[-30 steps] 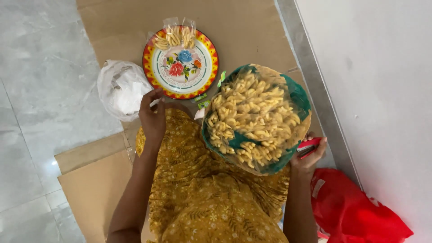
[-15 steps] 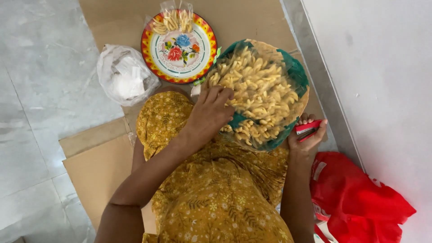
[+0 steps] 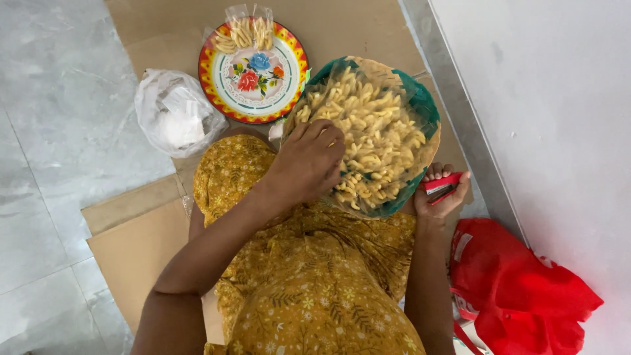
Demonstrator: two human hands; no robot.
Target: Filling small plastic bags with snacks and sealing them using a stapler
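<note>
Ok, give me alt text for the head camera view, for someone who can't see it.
A seated person's left hand reaches into a green-lined basket of pale fried snack sticks while the right hand holds a red stapler. A floral plate with small filled packets, a white plastic bag and a red bag lie around.

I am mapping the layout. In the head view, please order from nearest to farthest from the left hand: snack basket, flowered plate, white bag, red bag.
1. Snack basket, under the left hand.
2. Flowered plate, just ahead.
3. White bag, to the left.
4. Red bag, far right, beside the wall.
</note>
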